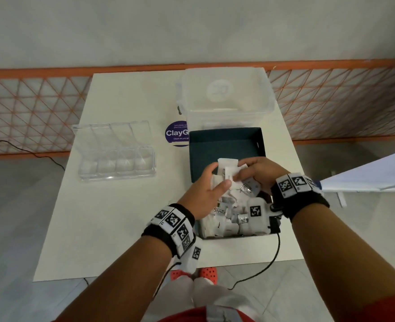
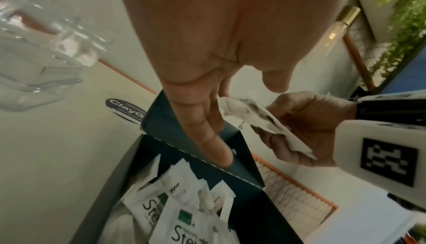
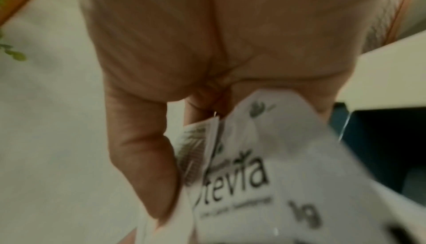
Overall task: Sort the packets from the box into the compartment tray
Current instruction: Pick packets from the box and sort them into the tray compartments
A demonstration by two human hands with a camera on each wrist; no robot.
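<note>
Both forearms reach forward over the near edge of the table (image 1: pixel 126 228), each wrist wrapped in a black band set with black-and-white marker tiles. Right hand (image 1: pixel 259 170): raised above the middle of the box (image 1: pixel 226 145), palm down, fingers curled, pinching a small bunch of white packets (image 1: pixel 226 169); in the right wrist view the thumb presses a sachet printed "tevia" against the fingers. Left hand (image 1: pixel 205 194): just beside the right, thumb up, fingers extended toward the same bunch and relaxed; the left wrist view shows them straight, gripping nothing, with fingertips (image 2: pixel 221 155) near the box's far wall. Held packets: flat paper sachets, fanned and crumpled, long axes differing, the upper ones running roughly left to right across the box. Loose packets (image 1: pixel 224 219): heaped in the near half of the box, lying at mixed angles, several marked "Stevia". Box: dark, open-topped, long axis running away from the person, to the right of the tray. Tray (image 1: pixel 117 159): clear plastic, lid open and standing back, a row of four compartments running left to right, on the table's left part, well apart from the hands. Clear tub (image 1: pixel 226 96) behind the box; round purple sticker (image 1: pixel 176 134) beside it.
</note>
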